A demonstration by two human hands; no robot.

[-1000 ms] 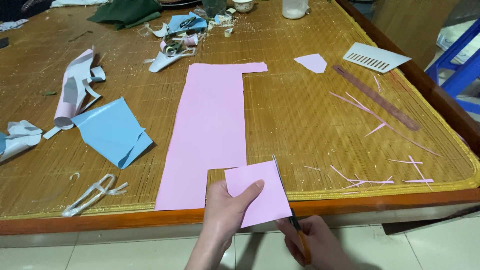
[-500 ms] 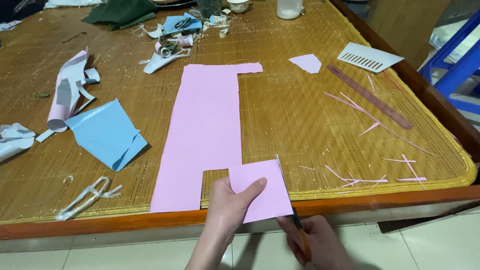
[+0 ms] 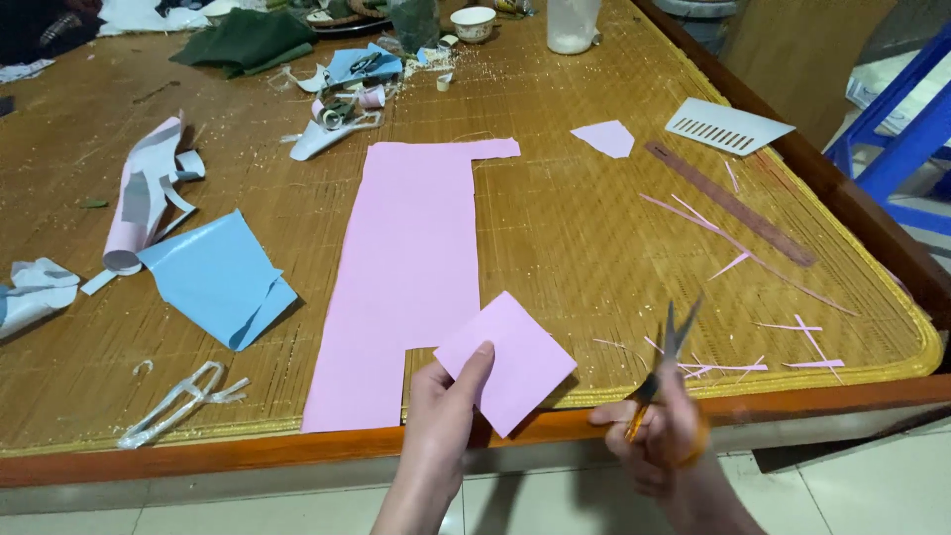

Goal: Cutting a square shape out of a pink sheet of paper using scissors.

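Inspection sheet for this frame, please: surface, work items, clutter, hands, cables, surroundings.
Surface: woven mat on a wooden table.
Work items: small pink paper square; scissors, blades open; large pink sheet flat on the mat.
Clutter: blue sheet, pink strips, ruler, paper scraps.
Hands: left hand pinches the square; right hand holds the scissors, blurred.
Cables: nothing seen.
Surroundings: tiled floor, blue frame.

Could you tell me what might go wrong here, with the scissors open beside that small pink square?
The scissors in the right hand are blurred and their blades stand open, tips up, near the left hand pinching the small pink square: a nick seems possible. The square is held by one corner only, so it may flex and cut crooked.
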